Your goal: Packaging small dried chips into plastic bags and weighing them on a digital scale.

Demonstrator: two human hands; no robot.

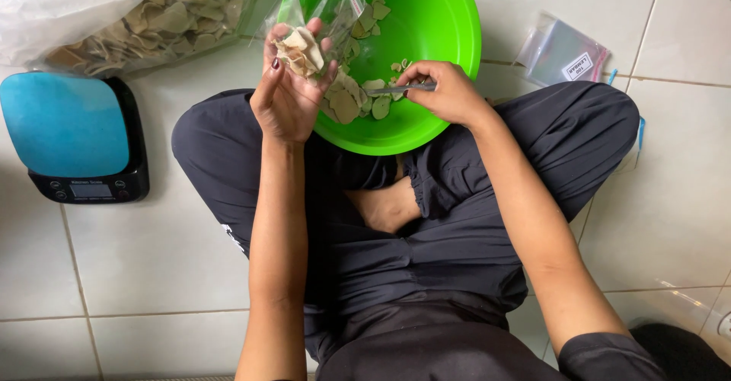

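Note:
I sit cross-legged on a tiled floor with a bright green bowl [445, 15] in front of my knees. Pale dried chips [346, 99] lie in its near part. My left hand [288, 84] is raised over the bowl's left rim, gripping a small clear plastic bag [331, 4] with a clump of chips in it. My right hand [449, 92] rests over the bowl's near rim and holds a thin metal spoon [396, 89] that points left toward the chips.
A big clear sack of the same chips [152, 15] lies at the top left. A black kitchen scale with a blue top [72, 137] stands on the left. A stack of small empty plastic bags [563, 50] lies at the upper right.

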